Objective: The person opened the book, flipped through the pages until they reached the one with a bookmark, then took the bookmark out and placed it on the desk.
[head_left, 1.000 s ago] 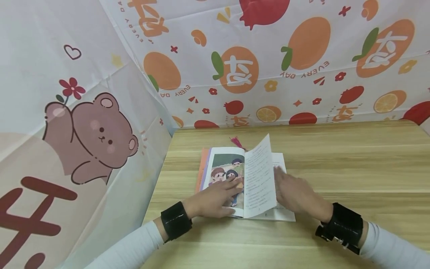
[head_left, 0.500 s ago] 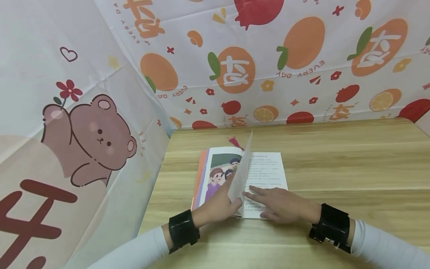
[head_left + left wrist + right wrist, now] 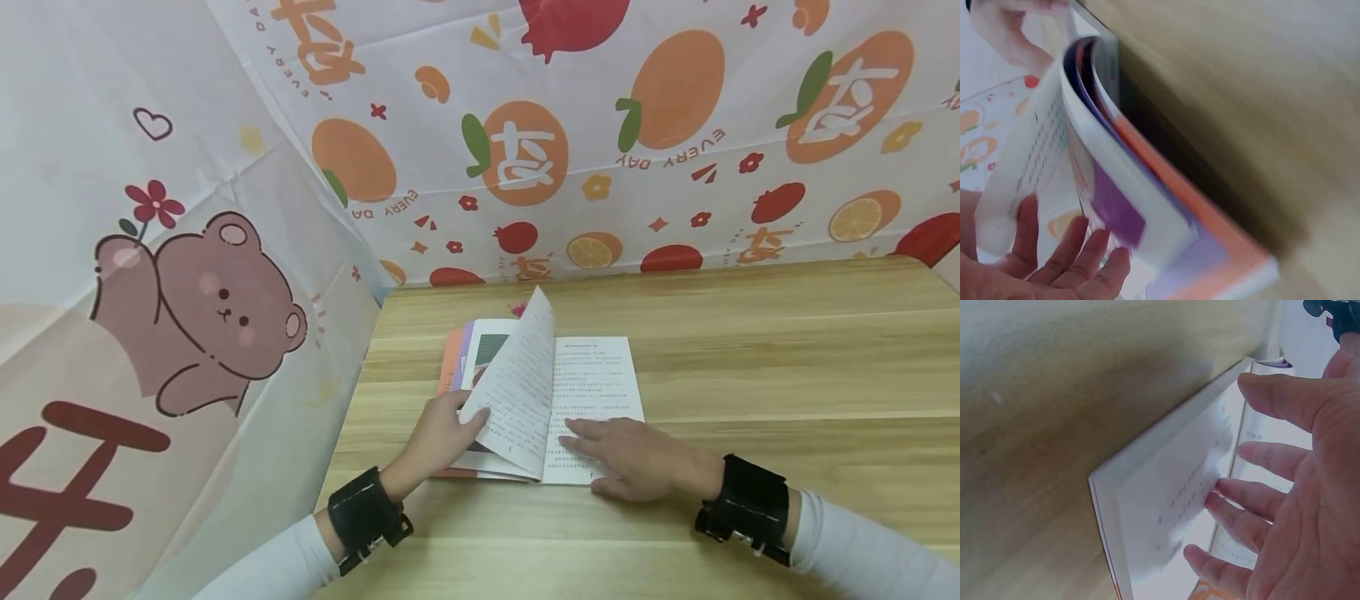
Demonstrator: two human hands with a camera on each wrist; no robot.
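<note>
An open book [image 3: 596,379] lies on the table, printed text on its right side and part of a coloured picture on its left. One raised page [image 3: 519,392] leans over to the left, its top corner standing up. My left hand [image 3: 438,435] pinches the lower outer edge of that page between thumb and fingers; in the left wrist view the page [image 3: 1038,144] curves up from the thumb side. My right hand [image 3: 637,460] rests on the lower part of the right-hand text page, fingers spread and fairly straight. The raised page hides most of the picture.
Orange and purple cover edges [image 3: 452,358] show at the book's left. A pink tassel [image 3: 518,309] pokes out behind its top edge. The wooden table [image 3: 772,367] ends at a fruit-print cloth [image 3: 675,192]; a bear-print cloth [image 3: 225,292] hangs at the left.
The page has turned over from right to left. My left hand has moved from the picture to grip the page's edge; my right hand has come onto the right-hand page and stays there.
</note>
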